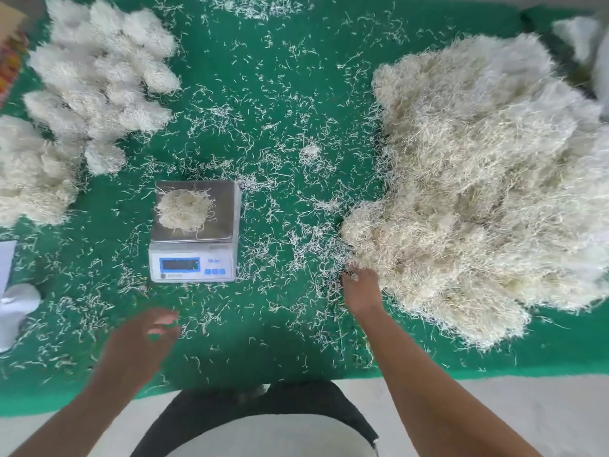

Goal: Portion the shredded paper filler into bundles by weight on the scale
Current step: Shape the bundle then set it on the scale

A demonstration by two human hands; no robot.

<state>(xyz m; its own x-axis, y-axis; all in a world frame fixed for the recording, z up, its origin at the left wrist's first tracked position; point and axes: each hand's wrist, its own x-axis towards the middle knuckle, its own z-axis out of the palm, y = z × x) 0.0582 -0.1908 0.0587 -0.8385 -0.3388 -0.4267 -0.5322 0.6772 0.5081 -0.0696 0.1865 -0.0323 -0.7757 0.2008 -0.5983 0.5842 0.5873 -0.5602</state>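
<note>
There, pale tangled shredded paper filler, heaped.

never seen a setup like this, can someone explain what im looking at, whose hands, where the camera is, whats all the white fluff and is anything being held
There is one picture, from a camera on a person's head looking down at a green mat. A small white digital scale with a steel pan carries one clump of shredded paper. The big loose heap of cream shredded paper is the supply; the rounded white bundles are finished portions. The right hand reaches into the heap's edge, its fingers hidden among shreds. The left hand, blurred, seems to hold nothing.
</note>
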